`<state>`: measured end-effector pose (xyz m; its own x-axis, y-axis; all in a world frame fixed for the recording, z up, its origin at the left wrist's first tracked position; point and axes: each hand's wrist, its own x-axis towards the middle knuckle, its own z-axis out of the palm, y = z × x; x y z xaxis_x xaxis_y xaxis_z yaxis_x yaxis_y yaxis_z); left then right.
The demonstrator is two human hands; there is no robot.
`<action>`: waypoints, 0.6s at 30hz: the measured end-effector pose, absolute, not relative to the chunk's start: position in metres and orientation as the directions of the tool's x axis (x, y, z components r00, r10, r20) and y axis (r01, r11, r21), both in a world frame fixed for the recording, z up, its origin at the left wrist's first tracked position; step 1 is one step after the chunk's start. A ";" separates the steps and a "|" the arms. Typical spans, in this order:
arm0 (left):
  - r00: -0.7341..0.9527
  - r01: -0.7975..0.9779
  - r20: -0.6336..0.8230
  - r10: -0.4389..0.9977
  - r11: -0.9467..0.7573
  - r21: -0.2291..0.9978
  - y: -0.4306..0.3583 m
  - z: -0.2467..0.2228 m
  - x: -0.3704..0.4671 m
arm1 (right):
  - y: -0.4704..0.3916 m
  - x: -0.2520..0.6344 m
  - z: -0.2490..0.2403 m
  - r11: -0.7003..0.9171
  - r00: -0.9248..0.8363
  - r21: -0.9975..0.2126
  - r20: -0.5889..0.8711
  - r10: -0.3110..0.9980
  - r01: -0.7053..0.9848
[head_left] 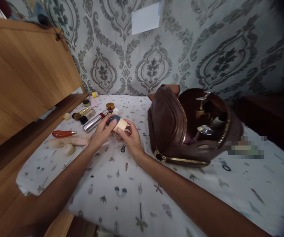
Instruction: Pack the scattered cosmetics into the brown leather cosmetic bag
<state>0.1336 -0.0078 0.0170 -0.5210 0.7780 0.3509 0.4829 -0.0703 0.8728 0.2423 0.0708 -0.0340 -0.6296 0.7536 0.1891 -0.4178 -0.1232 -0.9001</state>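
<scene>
A small jar (120, 124) with a cream-coloured part and a dark blue part is held between both hands above the printed white cloth. My left hand (104, 131) grips its dark blue end from the left. On the right, my right hand (131, 136) has its fingers around the cream end. Close behind the hands are a white-capped item (115, 111), a gold-lidded jar (110, 106) and a silver tube (92, 122). An open brown leather bag (168, 121) stands to the right of my right hand, with bottles inside.
Left of the hands lie a peach tube (70, 141), a round cream jar (68, 149), a red-brown handled item (62, 133) and brushes (81, 114). A wooden panel (28, 65) borders the left side; a patterned wall (122, 59) rises behind.
</scene>
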 end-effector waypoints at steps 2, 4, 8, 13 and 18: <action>-0.518 0.434 0.347 0.782 -0.109 0.894 -0.009 0.015 0.134 | 0.070 0.243 -0.033 -0.141 -0.630 -0.895 0.178 0.756 -0.423; -0.504 0.384 0.344 0.792 -0.151 0.911 -0.009 0.013 0.134 | 0.070 0.243 -0.032 -0.166 -0.626 -0.884 0.165 0.762 -0.436; -0.508 0.242 0.298 0.808 -0.198 0.950 -0.007 0.007 0.134 | 0.069 0.242 -0.032 -0.250 -0.642 -0.845 0.137 0.754 -0.473; -0.490 0.052 0.239 0.838 -0.246 0.968 -0.007 0.006 0.135 | 0.069 0.245 -0.030 -0.348 -0.709 -0.816 0.104 0.697 -0.462; -0.503 -0.040 0.218 0.837 -0.274 0.961 -0.006 0.005 0.137 | 0.072 0.247 -0.028 -0.388 -0.739 -0.814 0.073 0.670 -0.432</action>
